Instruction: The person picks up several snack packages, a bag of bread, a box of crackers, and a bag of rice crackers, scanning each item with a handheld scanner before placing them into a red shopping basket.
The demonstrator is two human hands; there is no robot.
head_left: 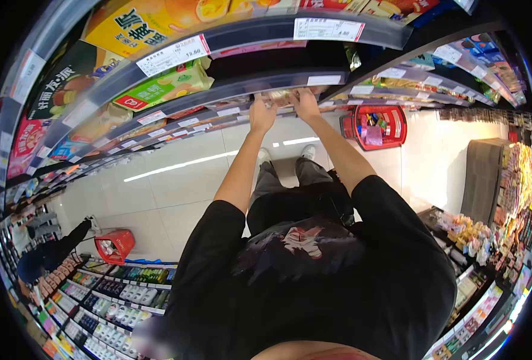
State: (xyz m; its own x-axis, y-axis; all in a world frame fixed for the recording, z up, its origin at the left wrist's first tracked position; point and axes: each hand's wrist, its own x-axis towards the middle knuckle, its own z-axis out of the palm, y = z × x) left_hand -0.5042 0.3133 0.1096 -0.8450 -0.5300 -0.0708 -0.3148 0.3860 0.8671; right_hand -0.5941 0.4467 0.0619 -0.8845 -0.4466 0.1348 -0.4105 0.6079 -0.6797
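Observation:
Both arms reach forward to a shelf at the top centre. My left hand (262, 114) and my right hand (305, 104) are on either side of a small pale, shiny package (281, 96) at the shelf's front. The fingers of both are bent around its sides, and the package is partly hidden by them. A price label (324, 80) sits on the shelf edge just above my right hand. Left of my hands, a green package (164, 85) leans out over the shelf edge.
A red basket (381, 127) with colourful packages stands on the floor at right. Another red basket (114, 246) is at lower left, near a person in dark clothes (44, 259). A brown display block (485, 180) stands at far right. Shelves of bottles (122, 312) line the lower left.

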